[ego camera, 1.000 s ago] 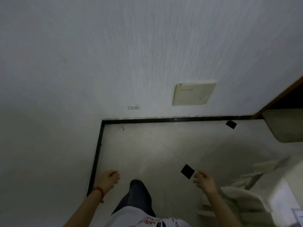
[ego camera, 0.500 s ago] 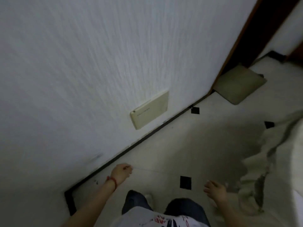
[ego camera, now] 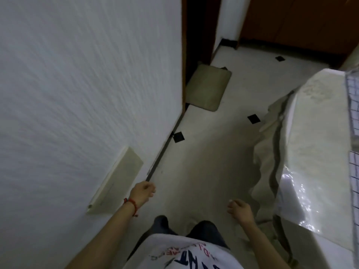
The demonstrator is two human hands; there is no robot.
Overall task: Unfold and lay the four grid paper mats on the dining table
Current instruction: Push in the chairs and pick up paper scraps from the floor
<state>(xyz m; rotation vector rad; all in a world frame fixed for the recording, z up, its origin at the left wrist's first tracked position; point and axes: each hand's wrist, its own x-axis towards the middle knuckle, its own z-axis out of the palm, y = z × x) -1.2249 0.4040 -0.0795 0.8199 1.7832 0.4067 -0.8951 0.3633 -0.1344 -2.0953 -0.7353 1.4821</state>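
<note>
The dining table [ego camera: 318,136] stands at the right edge, under a pale cloth and a shiny clear plastic cover. A strip of grid paper mat [ego camera: 353,105] shows at the far right edge of the table, and a second grid piece [ego camera: 354,171] lies below it. My left hand [ego camera: 142,193] hangs near the wall with fingers loosely curled, holding nothing. Just left of the table's hanging cloth, my right hand [ego camera: 240,209] is also loosely curled and holds nothing. Both hands are away from the mats.
A white wall [ego camera: 77,94] with a beige panel [ego camera: 118,181] runs along the left. A beige floor mat [ego camera: 207,88] lies by a dark doorway ahead. A wooden door [ego camera: 301,22] is at the top right. Pale floor with black tile insets lies between wall and table.
The view has swung to the right, from the wall corner toward the doorway and the table. The table and grid mats have come into view. Both hands stay loosely curled at my sides.
</note>
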